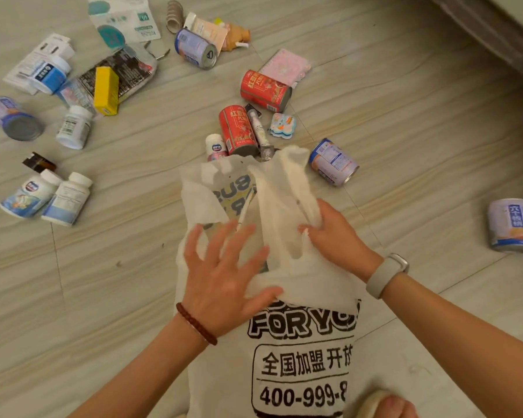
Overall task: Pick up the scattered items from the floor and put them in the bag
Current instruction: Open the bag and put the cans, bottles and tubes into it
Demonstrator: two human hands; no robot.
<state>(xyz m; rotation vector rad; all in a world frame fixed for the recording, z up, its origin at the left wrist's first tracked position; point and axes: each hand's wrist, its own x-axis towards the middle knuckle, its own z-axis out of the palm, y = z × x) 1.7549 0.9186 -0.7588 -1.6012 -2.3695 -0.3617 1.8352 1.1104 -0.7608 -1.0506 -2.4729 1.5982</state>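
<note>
A white bag (302, 351) with black print lies flat on the floor in front of me. My left hand (221, 276) rests on its upper part, fingers spread, thumb hooked under a fold of the fabric. My right hand (332, 233) is shut on the bag's handle and rim, pinching the fabric. Scattered on the floor beyond are two red cans (239, 129) (264, 90), purple cans (334, 161) (195, 48) (514, 224) (14, 117), several white pill bottles (73, 126) (65, 199), a yellow box (106, 90) and a pink notebook (286, 66).
Small items lie just past the bag's mouth: a small pink-and-white bottle (215, 146), a thin tube (258, 128) and a blue-and-orange sticker pack (281, 125). Packets, paper (124, 22) and a brown bottle (40, 162) lie at the left. A grey ledge (495, 28) runs along the top right.
</note>
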